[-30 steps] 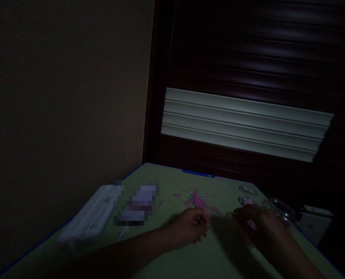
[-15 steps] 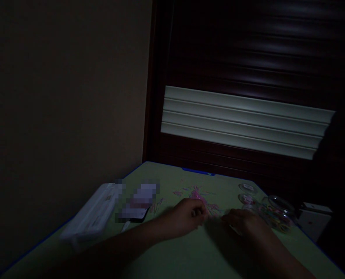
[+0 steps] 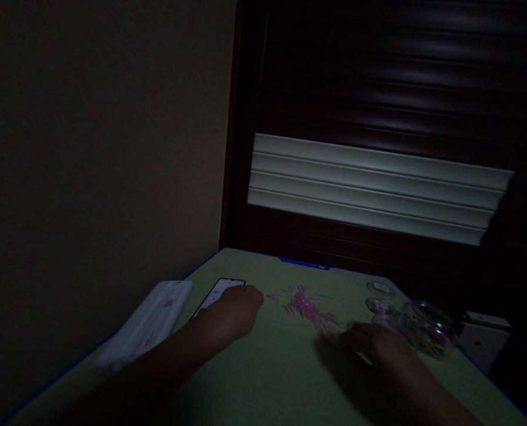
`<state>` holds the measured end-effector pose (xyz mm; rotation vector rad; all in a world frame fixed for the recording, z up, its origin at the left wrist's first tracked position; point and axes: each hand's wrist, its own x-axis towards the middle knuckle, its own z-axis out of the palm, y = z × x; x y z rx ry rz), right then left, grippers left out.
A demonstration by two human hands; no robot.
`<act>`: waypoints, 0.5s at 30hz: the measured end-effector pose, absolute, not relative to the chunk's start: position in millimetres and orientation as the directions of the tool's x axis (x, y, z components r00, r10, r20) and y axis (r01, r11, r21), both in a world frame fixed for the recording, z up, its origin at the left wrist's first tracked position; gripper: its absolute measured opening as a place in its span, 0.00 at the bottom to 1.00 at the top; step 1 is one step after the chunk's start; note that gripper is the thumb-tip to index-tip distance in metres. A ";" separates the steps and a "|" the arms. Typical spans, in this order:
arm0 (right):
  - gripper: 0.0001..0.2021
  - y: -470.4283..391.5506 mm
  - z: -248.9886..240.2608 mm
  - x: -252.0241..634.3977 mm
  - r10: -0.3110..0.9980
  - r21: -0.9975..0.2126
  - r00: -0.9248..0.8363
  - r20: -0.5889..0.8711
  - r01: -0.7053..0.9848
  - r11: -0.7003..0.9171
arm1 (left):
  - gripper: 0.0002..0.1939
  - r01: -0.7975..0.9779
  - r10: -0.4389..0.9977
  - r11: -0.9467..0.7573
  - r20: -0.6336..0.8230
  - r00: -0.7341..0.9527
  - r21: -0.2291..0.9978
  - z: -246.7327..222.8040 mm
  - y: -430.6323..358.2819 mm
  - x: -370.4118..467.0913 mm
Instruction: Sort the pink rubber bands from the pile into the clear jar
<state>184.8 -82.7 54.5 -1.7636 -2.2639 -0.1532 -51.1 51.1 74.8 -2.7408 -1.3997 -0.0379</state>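
My left hand (image 3: 239, 307) hovers over the right side of a phone (image 3: 221, 286) with a lit screen. Its fingers are curled closed, and whatever they may hold is hidden. My right hand (image 3: 372, 340) is low over the table, with thumb and fingertips brought together near the right end of a pile of small pink pieces (image 3: 305, 306). What lies between those fingertips is too dark and blurred to make out. Several thin pink and pale pieces are scattered around the pile.
On the green blue-edged table (image 3: 263, 378), a long white translucent case (image 3: 150, 322) lies left. To the right stand a clear jar (image 3: 432, 328) of colourful bands and small round clear containers (image 3: 380, 305). A white box (image 3: 485, 337) is beyond the right edge. Wall and dark shutter rise behind.
My left hand has moved left, away from the pink pile and over to the phone. My right hand has stayed nearly in place.
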 end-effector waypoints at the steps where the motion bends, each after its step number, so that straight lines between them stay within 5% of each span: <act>1: 0.11 -82.8 54.6 184.7 0.935 -0.084 -0.227 0.272 0.962 0.258 | 0.13 0.811 0.810 -0.583 0.037 0.585 -0.058 76.3 50.0 -51.7; 15: 0.10 -82.2 56.6 181.8 0.944 -0.077 -0.209 0.254 0.969 0.235 | 0.17 0.786 0.802 -0.597 -0.096 0.590 -0.161 80.7 38.1 -53.1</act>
